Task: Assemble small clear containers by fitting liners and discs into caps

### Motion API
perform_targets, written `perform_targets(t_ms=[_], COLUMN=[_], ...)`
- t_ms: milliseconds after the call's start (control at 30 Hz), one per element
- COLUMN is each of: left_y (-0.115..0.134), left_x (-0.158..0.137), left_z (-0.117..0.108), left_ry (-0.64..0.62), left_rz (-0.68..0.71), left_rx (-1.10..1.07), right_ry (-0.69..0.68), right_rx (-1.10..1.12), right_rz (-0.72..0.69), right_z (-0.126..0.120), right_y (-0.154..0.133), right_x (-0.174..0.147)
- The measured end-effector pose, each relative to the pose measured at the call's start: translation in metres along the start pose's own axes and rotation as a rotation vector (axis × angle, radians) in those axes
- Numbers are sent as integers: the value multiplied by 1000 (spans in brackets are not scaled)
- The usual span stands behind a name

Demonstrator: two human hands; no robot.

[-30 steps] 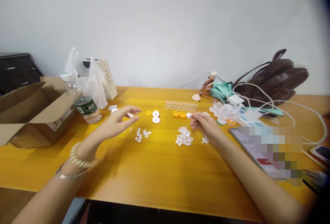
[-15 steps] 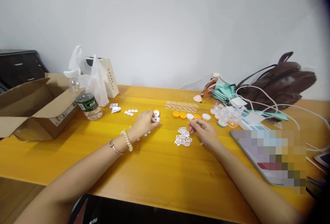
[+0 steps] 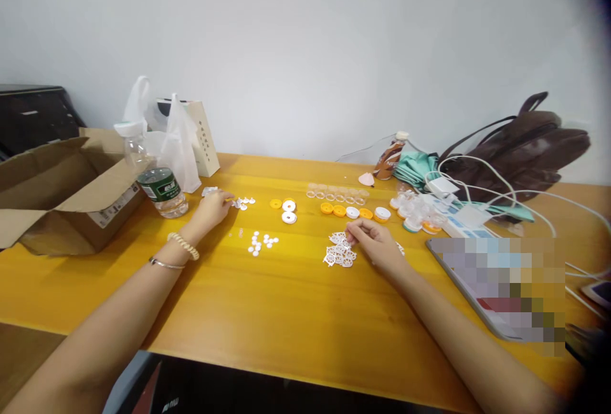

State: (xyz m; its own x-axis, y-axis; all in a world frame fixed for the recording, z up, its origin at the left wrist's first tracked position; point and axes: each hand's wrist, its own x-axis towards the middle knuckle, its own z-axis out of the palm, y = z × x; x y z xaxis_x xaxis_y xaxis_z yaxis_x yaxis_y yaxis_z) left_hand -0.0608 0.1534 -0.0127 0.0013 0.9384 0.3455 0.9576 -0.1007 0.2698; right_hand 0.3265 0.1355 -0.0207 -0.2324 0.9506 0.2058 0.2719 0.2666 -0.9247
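Note:
My left hand is at the left group of small white stemmed pieces, fingertips drawn together at its left edge; whatever they pinch is too small to make out. Over the right edge of a pile of white openwork wheel-like pieces is my right hand, thumb and fingers pressed together. I cannot see what lies between them. Two white round caps and a yellow one lie between the hands. Several small white discs are scattered nearer to me.
Orange and white caps form a row behind the pile, with clear cups behind them. At left stand a cardboard box and a water bottle. A tablet, white cables and a brown bag occupy the right.
My left hand has left the white caps and moved left to the small stemmed pieces, uncovering the yellow cap and the scattered discs. The right hand has barely moved.

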Motion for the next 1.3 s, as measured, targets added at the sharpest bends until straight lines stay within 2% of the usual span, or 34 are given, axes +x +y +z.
perform_targets(t_ms=[167, 267, 333, 433, 500, 567, 733, 833, 933, 1000, 1100, 1300], left_y=[11, 39, 68, 110, 129, 138, 136, 127, 116, 110, 107, 113], left_x=[0, -12, -26, -50, -63, -70, -73, -65, -48, -35, -19, -12], left_z=[-4, -15, -18, -13, -5, 4, 12, 10, 10, 12, 20, 23], left_ry=[33, 35, -40, -249, -313, -331, -348, -265, -103, -53, -35, -29], left_rz=[-7, 64, 182, 426, 530, 571, 551, 503, 516, 568, 608, 624], left_rx=[-35, -97, -174, -304, -335, -321, -397, -426, -268, -66, 178, 257], right_ry=[8, -1, -3, -5, -11, -15, -38, -48, -54, -53, -47, -48], right_rx=[-6, -12, -18, -15, -22, -44, -88, -84, -90, -89, -82, -95], right_rz=[4, -2, -10, -11, 0, 13, 33, 30, 29, 29, 25, 15], right_z=[-1, 0, 0, 0, 0, 1, 4, 4, 4, 5, 5, 4], right_y=[0, -1, -2, -2, -3, -4, -6, -6, -8, -9, -11, -10], right_x=[0, -1, -1, -2, -3, -4, -6, -7, -7, -8, -8, -9])
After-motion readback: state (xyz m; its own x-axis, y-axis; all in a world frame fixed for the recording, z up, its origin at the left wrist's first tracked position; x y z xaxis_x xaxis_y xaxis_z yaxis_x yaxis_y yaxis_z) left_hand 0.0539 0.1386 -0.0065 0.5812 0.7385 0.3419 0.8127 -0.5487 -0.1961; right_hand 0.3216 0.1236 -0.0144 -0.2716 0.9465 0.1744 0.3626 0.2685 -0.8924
